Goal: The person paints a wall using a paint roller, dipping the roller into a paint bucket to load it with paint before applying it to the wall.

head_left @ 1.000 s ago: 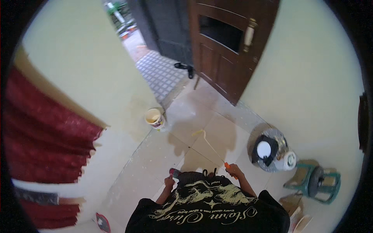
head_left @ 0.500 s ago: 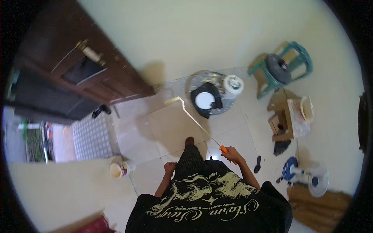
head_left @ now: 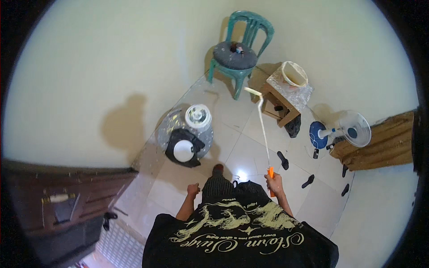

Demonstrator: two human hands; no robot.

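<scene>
My right hand [head_left: 274,183] is wrapped round the orange handle of a paint roller [head_left: 263,127]. Its long whitish rod points away from me, and the narrow cream roller head is at the far end, in front of a low wooden box stand. My left hand [head_left: 193,190] hangs beside my left leg with its fingers curled, and nothing shows in it. Ahead and to the left, a paint-spotted round board [head_left: 170,129] lies on the floor. On it are a white lidded bucket [head_left: 198,117] and a black plastic bag [head_left: 178,139] with a white round lid [head_left: 183,151] on top.
A green plastic chair [head_left: 237,71] with a dark cushion is by the far wall. Right of it, an open tub [head_left: 294,74] sits on the wooden stand [head_left: 286,96]. Farther right are a fan [head_left: 318,134], a brown curtain [head_left: 380,143] and several dark slippers [head_left: 282,160]. A brown door [head_left: 67,192] is lower left.
My view has turned to the right, so the chair, stand and board now appear farther left. The roller, still in my right hand, has swung from pointing up-left to nearly straight ahead.
</scene>
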